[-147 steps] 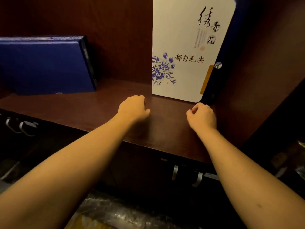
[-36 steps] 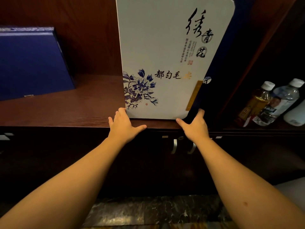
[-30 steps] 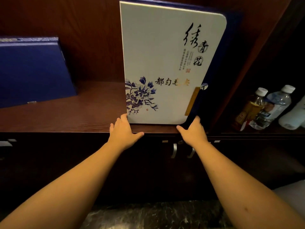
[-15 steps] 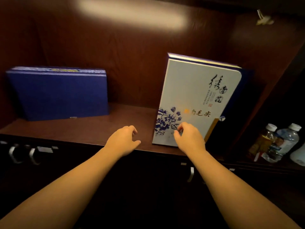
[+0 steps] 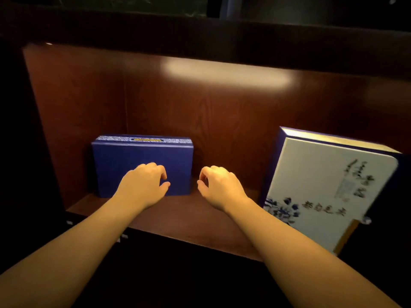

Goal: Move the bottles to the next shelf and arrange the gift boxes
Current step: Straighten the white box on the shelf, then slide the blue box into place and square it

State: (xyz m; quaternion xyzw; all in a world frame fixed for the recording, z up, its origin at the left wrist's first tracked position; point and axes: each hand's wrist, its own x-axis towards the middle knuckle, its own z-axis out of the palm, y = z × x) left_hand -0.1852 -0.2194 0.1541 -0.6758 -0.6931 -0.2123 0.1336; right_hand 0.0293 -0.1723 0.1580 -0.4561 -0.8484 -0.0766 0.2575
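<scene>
A dark blue gift box [image 5: 142,161] stands on its long edge at the back left of the wooden shelf [image 5: 178,221]. A taller white gift box [image 5: 320,196] with blue flowers and black calligraphy stands upright at the shelf's right end. My left hand [image 5: 144,185] hovers in front of the blue box with fingers curled and apart, holding nothing. My right hand [image 5: 219,185] hovers just right of that box, fingers loosely curled, empty, well left of the white box. No bottles are in view.
The dark wood back panel [image 5: 200,103] closes the shelf behind the boxes. A dark side wall [image 5: 33,130] bounds it on the left. Cabinet fronts with small metal fittings [image 5: 123,236] lie below the shelf edge.
My right hand has let go of the white box and both hands have moved left toward the blue box. The view has swung left, so the bottles have dropped out of sight.
</scene>
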